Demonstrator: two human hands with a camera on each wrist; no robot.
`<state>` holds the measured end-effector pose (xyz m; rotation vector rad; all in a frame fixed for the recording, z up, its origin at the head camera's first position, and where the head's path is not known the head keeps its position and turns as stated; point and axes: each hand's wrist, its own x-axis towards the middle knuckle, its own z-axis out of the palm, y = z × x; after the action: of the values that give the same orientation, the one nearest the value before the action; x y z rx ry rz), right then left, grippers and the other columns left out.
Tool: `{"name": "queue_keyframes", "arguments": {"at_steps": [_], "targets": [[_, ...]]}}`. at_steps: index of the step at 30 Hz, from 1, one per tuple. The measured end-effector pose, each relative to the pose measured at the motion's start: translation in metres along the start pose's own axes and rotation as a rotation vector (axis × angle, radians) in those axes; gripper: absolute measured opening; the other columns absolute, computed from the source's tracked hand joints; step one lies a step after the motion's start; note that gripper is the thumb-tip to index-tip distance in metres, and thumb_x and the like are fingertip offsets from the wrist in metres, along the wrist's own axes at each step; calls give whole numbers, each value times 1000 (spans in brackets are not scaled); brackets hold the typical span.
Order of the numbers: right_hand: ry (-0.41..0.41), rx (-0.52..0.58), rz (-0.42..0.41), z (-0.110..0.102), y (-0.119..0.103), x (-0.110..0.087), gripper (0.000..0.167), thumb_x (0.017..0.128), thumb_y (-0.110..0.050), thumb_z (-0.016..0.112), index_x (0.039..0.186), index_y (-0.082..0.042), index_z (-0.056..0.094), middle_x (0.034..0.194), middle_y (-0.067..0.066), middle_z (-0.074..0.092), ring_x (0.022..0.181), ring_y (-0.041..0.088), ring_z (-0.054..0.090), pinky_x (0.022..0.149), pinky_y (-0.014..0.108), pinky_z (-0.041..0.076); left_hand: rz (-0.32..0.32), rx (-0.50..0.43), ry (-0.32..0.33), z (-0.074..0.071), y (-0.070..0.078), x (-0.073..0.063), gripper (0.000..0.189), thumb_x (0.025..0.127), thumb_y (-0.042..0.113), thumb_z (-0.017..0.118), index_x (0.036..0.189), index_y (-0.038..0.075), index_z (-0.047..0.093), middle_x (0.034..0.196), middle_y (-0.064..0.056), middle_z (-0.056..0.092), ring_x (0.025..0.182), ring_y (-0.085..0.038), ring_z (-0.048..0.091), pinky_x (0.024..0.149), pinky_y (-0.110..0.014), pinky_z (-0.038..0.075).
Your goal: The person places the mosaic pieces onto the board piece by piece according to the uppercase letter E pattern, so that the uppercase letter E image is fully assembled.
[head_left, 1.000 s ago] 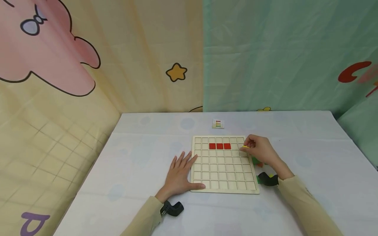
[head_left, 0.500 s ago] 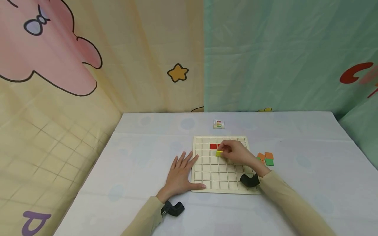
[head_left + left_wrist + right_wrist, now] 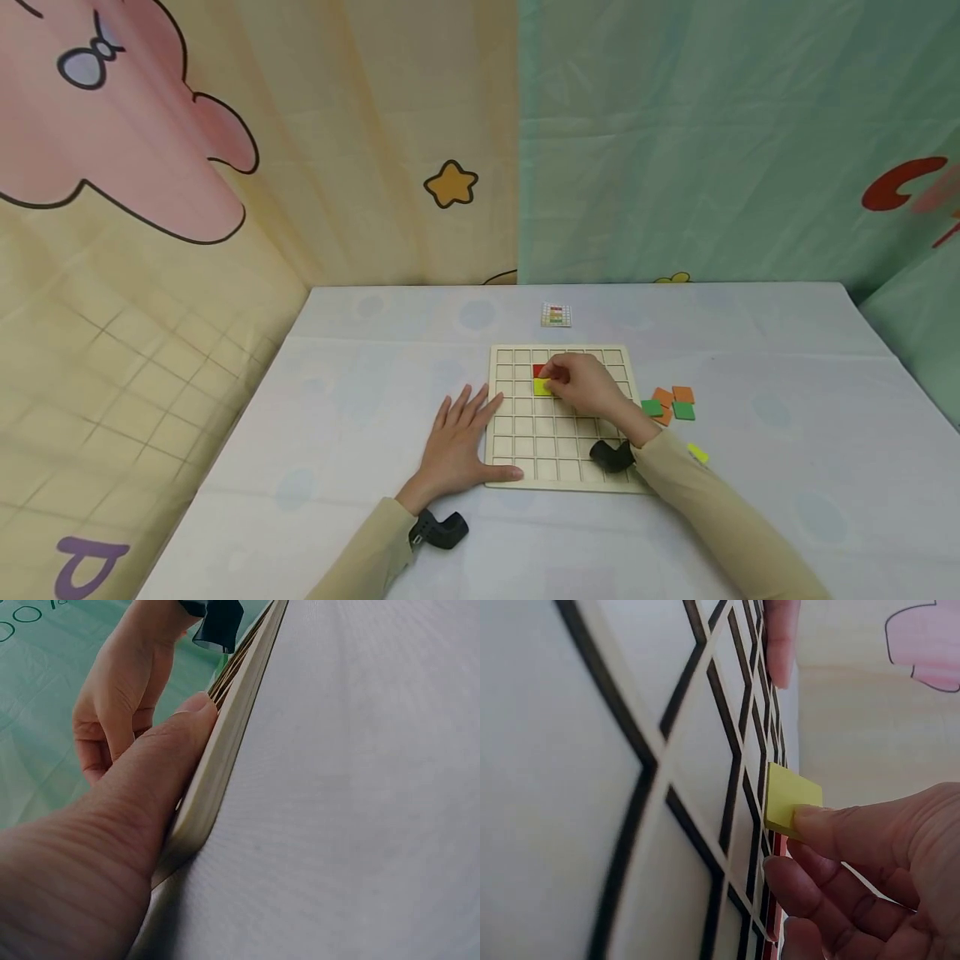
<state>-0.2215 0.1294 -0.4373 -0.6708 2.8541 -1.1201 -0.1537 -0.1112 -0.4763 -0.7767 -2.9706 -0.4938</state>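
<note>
A pale wooden grid board [image 3: 543, 450] lies on the table in the head view. My right hand [image 3: 585, 385] pinches a yellow square tile [image 3: 542, 387] between thumb and fingers, just in front of a red tile [image 3: 537, 371] in the board's grid. The right wrist view has the yellow tile [image 3: 787, 791] tilted against the grid, thumb on its face. Any other red tiles are behind the right hand in the head view. My left hand [image 3: 453, 446] rests with spread fingers at the board's left edge, its thumb [image 3: 169, 739] lying over the front corner.
Several orange tiles [image 3: 682, 394] and green tiles [image 3: 683, 411] lie loose right of the board. Another yellow tile [image 3: 698, 452] is partly covered by the right sleeve. Behind the board lies a small card [image 3: 556, 315] printed with a coloured grid.
My right hand has carried the yellow tile leftward across the board, from its right edge to below the leftmost red tile. The loose tiles are uncovered. My left hand stays put.
</note>
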Motion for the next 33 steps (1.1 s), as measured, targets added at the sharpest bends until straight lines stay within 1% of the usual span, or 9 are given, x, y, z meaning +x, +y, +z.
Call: {"name": "queue_keyframes", "arguments": {"at_steps": [4, 8, 14, 20, 23, 26, 28, 30, 33], "targets": [[-2, -42, 44, 1, -1, 1, 5, 85, -7, 70, 89, -9, 70, 81, -3, 63, 71, 13, 56, 66, 33, 48, 0, -4, -4, 0, 0, 0, 108, 69, 76, 61, 152, 18, 23, 157, -5, 16, 143, -28, 5, 112, -48, 2], [-8, -66, 51, 2, -3, 0, 6, 84, -7, 71, 91, -8, 72, 83, -2, 61, 72, 14, 54, 66, 32, 47, 1, -9, -3, -1, 0, 0, 108, 69, 76, 61, 152, 17, 23, 157, -6, 17, 143, -28, 5, 112, -48, 2], [-11, -102, -6, 1, -2, -4, 12, 85, -6, 70, 96, -4, 74, 85, 1, 59, 72, 13, 53, 65, 30, 47, 1, -5, -5, 1, -2, 0, 109, 69, 77, 60, 152, 18, 23, 157, -5, 16, 143, -27, 4, 113, -47, 1], [-31, -117, -54, -1, -1, -9, 15, 86, -7, 70, 100, -3, 74, 86, 1, 56, 66, 12, 46, 57, 27, 41, -3, 2, -7, 1, -2, 0, 109, 69, 77, 60, 152, 18, 22, 157, -5, 16, 143, -27, 4, 113, -47, 1], [-65, -145, -68, -3, -3, -12, 21, 87, -7, 68, 106, -2, 72, 88, 2, 54, 68, 13, 43, 59, 28, 39, -6, 5, -6, 0, -1, 0, 109, 69, 77, 60, 152, 18, 23, 157, -5, 16, 143, -28, 5, 113, -48, 2], [-112, -182, -81, -4, -3, -16, 27, 88, -9, 67, 114, -2, 69, 93, 3, 53, 75, 15, 44, 64, 30, 40, -5, 2, -5, 0, -1, 0, 109, 69, 76, 61, 152, 17, 23, 157, -6, 17, 143, -28, 5, 112, -48, 2], [-138, -175, -106, -6, -2, -19, 30, 88, -8, 66, 117, -1, 67, 97, 4, 53, 80, 17, 45, 68, 31, 42, -5, 0, -4, 0, -1, 0, 109, 69, 76, 61, 152, 17, 23, 157, -6, 17, 143, -28, 5, 112, -48, 2], [-158, -141, -130, -9, 1, -23, 29, 88, -7, 65, 117, -1, 67, 100, 4, 54, 84, 17, 46, 71, 32, 43, -6, -1, -5, 0, -1, 0, 109, 69, 76, 61, 152, 17, 23, 157, -5, 16, 143, -28, 5, 112, -48, 2], [-156, -70, -167, -17, 8, -30, 25, 89, -4, 64, 113, -2, 68, 102, 4, 56, 85, 17, 49, 72, 33, 45, -8, -4, -7, 0, -1, 1, 109, 69, 76, 61, 152, 17, 24, 157, -5, 16, 143, -27, 5, 112, -47, 1]]}}
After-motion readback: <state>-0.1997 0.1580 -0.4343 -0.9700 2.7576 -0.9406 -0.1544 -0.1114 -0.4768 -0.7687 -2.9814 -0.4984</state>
